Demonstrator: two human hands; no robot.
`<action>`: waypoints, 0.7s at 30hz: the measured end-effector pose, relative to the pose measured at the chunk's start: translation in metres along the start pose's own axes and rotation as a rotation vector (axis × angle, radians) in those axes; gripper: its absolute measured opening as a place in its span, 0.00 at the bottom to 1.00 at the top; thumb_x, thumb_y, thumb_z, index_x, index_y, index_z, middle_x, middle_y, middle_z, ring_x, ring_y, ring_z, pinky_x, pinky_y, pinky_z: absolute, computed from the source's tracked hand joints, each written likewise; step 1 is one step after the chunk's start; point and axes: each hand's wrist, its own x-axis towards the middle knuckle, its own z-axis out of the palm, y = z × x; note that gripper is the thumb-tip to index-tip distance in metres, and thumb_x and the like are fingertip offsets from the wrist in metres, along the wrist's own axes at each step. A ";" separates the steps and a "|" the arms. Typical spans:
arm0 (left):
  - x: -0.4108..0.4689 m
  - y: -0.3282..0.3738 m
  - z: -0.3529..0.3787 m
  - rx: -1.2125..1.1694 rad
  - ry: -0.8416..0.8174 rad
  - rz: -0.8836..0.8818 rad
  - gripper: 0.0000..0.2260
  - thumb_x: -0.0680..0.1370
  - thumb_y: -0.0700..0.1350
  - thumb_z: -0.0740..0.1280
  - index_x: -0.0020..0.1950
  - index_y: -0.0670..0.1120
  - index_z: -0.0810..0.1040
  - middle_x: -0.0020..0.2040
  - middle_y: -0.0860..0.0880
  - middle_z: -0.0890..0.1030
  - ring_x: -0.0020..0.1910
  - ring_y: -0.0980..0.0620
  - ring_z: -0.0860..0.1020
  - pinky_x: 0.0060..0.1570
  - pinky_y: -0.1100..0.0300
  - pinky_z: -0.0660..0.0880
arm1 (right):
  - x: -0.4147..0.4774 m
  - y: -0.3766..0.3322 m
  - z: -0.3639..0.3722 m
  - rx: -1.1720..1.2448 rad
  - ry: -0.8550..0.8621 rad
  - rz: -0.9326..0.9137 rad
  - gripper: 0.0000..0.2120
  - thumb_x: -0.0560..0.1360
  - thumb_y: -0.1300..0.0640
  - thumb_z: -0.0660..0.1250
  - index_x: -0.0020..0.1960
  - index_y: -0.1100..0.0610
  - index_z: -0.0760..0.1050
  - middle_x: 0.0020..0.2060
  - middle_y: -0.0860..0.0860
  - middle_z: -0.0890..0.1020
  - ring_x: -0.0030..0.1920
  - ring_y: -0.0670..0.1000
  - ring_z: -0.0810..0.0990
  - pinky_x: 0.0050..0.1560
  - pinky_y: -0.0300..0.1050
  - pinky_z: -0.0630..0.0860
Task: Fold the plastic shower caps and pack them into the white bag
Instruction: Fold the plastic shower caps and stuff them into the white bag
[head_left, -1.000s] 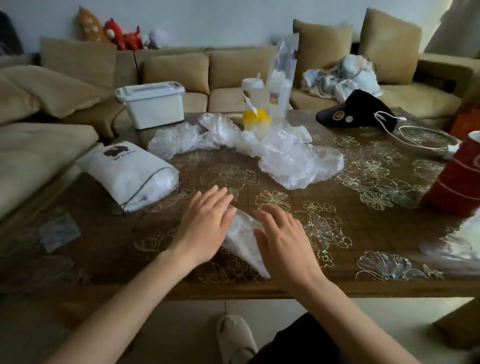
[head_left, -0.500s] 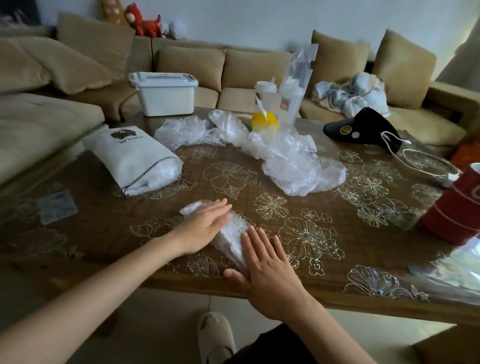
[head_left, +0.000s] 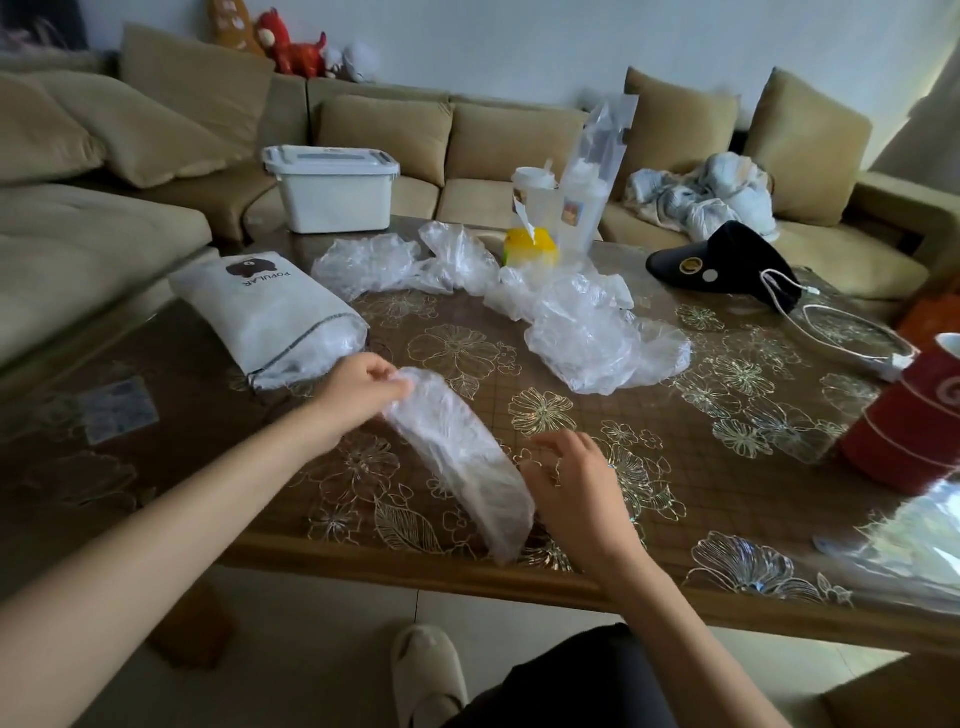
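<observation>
A folded clear plastic shower cap (head_left: 460, 457) forms a long narrow strip, slanting from upper left toward the table's front edge. My left hand (head_left: 358, 387) pinches its far end. My right hand (head_left: 571, 483) lies just right of the strip's near end with fingers curled against the plastic; whether it grips it I cannot tell. The white drawstring bag (head_left: 265, 317) lies on its side at the left, its open mouth facing my left hand, with plastic showing inside. Loose crumpled shower caps (head_left: 587, 327) are heaped mid-table, more of them (head_left: 395, 262) behind.
The brown flowered table (head_left: 727, 467) also carries a white lidded box (head_left: 332, 192), two drink cups in a clear bag (head_left: 571, 197), a yellow object (head_left: 530, 249), a black visor (head_left: 722, 262) with a white cable, and a red container (head_left: 914, 415) at right. Sofas surround it.
Both hands were pressing flat on the cap; now the left hand has lifted its far end in a pinch and the right hand has curled at the near end. The camera shifted.
</observation>
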 end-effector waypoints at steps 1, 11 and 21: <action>-0.002 0.008 -0.006 -0.129 -0.053 -0.010 0.02 0.75 0.40 0.67 0.46 0.44 0.75 0.45 0.45 0.77 0.47 0.48 0.75 0.49 0.54 0.74 | 0.003 0.000 -0.004 0.083 0.010 0.049 0.16 0.76 0.58 0.66 0.63 0.58 0.73 0.56 0.49 0.75 0.54 0.46 0.74 0.52 0.25 0.68; -0.025 0.102 -0.038 -0.405 -0.472 0.220 0.15 0.67 0.39 0.69 0.53 0.43 0.76 0.41 0.51 0.84 0.40 0.58 0.82 0.38 0.67 0.77 | 0.053 -0.051 -0.055 0.843 -0.441 0.063 0.27 0.65 0.51 0.72 0.61 0.60 0.74 0.51 0.52 0.82 0.50 0.50 0.82 0.49 0.42 0.78; -0.018 0.023 0.064 -0.542 -0.359 -0.200 0.14 0.75 0.42 0.68 0.59 0.40 0.77 0.51 0.42 0.83 0.51 0.44 0.81 0.52 0.52 0.77 | 0.047 -0.006 -0.004 0.725 -0.173 0.334 0.05 0.75 0.59 0.68 0.41 0.59 0.76 0.35 0.51 0.78 0.35 0.47 0.77 0.34 0.38 0.75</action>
